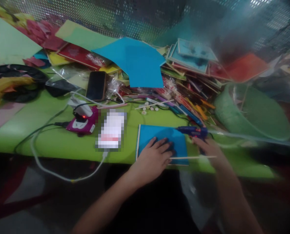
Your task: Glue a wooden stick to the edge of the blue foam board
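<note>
A blue square panel (159,132) lies at the front edge of the green table, with pale strips along its left and lower edges. My left hand (152,157) rests palm down over it, fingers bent onto the blue surface. Between its thumb and forefinger a thin wooden stick (193,157) sticks out to the right, past the panel's edge. My right hand (208,148) is wrapped round the handle of a dark blue glue gun (193,130). The gun's nozzle points left, over the panel's upper right corner.
A lit phone (111,130) and a purple power adapter (84,122) with cables lie on the left. Behind are a dark phone (96,85), bent blue sheets (145,63) and piled coloured panels (193,55). A green basket (252,113) stands at the right.
</note>
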`<state>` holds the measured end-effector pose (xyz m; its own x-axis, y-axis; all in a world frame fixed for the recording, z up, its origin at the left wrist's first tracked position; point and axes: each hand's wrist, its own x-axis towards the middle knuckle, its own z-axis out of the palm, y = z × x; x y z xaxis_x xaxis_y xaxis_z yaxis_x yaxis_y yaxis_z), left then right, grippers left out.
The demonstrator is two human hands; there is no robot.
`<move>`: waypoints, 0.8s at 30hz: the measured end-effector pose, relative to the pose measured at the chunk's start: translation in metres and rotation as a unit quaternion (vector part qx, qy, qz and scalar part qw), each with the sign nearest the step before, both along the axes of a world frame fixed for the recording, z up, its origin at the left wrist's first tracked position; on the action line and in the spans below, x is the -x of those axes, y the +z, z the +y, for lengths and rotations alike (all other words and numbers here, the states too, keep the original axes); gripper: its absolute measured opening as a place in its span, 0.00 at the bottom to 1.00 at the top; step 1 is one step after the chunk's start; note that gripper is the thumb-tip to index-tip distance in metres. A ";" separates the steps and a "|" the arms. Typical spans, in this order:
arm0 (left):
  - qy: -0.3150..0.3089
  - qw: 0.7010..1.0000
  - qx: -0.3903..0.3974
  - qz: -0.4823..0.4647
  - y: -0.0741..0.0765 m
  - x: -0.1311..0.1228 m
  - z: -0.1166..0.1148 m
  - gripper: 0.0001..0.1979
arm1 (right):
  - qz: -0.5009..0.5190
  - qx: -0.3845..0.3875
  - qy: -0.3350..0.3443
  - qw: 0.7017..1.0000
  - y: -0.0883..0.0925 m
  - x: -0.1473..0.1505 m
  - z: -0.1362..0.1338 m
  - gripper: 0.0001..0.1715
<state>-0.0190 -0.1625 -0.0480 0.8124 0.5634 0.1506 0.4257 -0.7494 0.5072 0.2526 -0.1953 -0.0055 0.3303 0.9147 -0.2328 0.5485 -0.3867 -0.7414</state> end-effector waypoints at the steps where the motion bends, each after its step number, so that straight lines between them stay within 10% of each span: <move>1: 0.001 1.000 0.000 -0.002 -0.001 0.000 0.000 0.17 | 0.016 -0.002 -0.001 1.000 0.000 0.000 0.000 0.25; 11: -0.011 1.000 -0.005 -0.007 -0.006 0.000 0.002 0.18 | 0.158 -0.180 -0.215 0.947 0.006 -0.036 -0.034 0.24; 24: -0.023 0.999 -0.040 -0.014 -0.009 0.002 0.007 0.19 | 0.048 -0.083 -0.299 0.950 -0.019 -0.091 -0.055 0.29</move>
